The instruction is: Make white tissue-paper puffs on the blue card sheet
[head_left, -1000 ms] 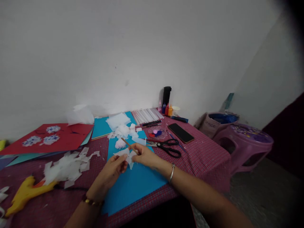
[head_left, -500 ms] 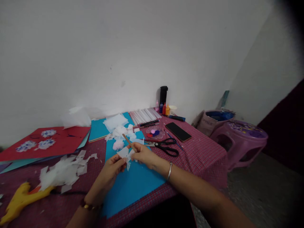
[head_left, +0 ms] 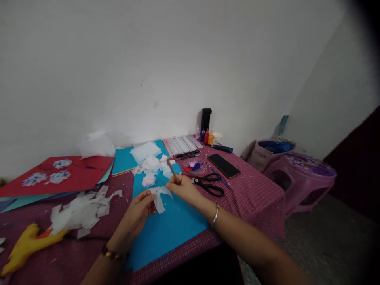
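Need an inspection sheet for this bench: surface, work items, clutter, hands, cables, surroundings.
Surface: red checked cloth, small white bits on it; blue sheet beneath the hands.
Work items: torn white paper; brown stick.
Clutter: white scraps, yellow glue gun, scissors, phone.
Hands: left hand grips the torn white paper; right hand holds the brown stick; its contact with the paper can't be told.
Cables: dark cord by the glue gun; plug end not visible.
Surroundings: wall behind; stool and box at right. Other people: nothing seen.
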`<act>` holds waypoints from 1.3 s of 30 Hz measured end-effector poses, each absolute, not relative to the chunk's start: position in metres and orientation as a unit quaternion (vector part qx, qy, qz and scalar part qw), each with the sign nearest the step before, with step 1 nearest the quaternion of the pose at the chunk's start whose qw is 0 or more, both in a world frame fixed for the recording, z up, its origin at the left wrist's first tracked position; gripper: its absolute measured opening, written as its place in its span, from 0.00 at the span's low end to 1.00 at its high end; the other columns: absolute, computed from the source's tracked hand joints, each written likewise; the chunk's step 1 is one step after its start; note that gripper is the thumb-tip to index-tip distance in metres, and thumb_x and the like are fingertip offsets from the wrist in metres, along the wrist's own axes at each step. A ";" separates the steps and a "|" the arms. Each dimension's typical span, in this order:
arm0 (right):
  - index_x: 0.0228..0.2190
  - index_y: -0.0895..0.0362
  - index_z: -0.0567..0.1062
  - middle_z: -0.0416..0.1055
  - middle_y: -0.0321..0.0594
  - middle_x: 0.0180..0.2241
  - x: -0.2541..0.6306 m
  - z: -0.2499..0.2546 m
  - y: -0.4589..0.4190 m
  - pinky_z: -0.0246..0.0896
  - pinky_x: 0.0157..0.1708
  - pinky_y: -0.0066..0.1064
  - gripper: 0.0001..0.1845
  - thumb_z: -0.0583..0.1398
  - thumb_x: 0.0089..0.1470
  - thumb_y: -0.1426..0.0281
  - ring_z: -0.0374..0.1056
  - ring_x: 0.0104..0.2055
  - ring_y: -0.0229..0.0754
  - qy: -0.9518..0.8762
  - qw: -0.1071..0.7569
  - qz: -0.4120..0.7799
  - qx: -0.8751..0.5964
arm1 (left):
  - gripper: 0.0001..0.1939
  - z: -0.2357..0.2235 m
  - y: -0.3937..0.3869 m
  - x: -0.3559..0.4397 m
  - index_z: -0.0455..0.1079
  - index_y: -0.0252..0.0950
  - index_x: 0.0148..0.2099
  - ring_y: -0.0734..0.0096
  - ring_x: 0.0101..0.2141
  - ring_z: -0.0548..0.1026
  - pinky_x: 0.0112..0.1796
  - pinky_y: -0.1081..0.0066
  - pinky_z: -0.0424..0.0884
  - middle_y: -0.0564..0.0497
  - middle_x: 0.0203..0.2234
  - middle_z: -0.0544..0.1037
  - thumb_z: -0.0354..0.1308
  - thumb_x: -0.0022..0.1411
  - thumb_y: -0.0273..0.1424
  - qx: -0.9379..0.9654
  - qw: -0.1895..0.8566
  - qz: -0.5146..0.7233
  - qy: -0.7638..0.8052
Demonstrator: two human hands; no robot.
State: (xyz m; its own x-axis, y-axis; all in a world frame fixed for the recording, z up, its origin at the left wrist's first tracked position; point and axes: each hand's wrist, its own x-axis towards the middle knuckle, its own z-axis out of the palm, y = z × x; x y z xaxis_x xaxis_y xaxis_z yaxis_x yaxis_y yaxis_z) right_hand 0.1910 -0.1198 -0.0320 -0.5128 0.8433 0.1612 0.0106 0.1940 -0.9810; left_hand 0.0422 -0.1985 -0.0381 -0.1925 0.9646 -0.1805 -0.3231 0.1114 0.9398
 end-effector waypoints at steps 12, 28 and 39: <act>0.20 0.57 0.62 0.57 0.29 0.19 0.176 -0.052 -0.125 0.46 0.23 0.23 0.13 0.58 0.48 0.66 0.52 0.22 0.31 -0.696 0.294 0.582 -0.301 | 0.11 -0.040 -0.200 0.045 0.65 0.34 0.26 0.76 0.18 0.69 0.22 0.75 0.64 0.56 0.16 0.72 0.65 0.45 0.33 0.324 0.560 0.567 0.510; 0.19 0.58 0.62 0.54 0.27 0.18 0.181 -0.045 -0.123 0.43 0.22 0.24 0.09 0.58 0.45 0.71 0.49 0.22 0.31 -0.693 0.292 0.572 -0.328 | 0.15 -0.042 -0.198 0.048 0.64 0.35 0.22 0.79 0.16 0.63 0.18 0.77 0.57 0.58 0.14 0.67 0.62 0.48 0.41 0.426 0.475 0.500 0.586; 0.20 0.58 0.64 0.59 0.29 0.18 0.182 -0.044 -0.123 0.46 0.22 0.23 0.08 0.59 0.45 0.72 0.53 0.21 0.31 -0.658 0.276 0.615 -0.337 | 0.11 -0.043 -0.197 0.045 0.62 0.36 0.21 0.79 0.15 0.61 0.18 0.78 0.55 0.59 0.12 0.66 0.61 0.48 0.33 0.408 0.469 0.543 0.565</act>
State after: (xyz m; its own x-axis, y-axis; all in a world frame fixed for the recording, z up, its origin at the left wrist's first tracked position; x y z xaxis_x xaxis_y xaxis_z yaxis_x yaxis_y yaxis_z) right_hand 0.1815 -0.1233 -0.0444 -0.6209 0.7822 -0.0512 0.1042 0.0177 -0.9944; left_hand 0.0445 -0.1973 -0.0434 -0.2279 0.9698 -0.0863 -0.0486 0.0772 0.9958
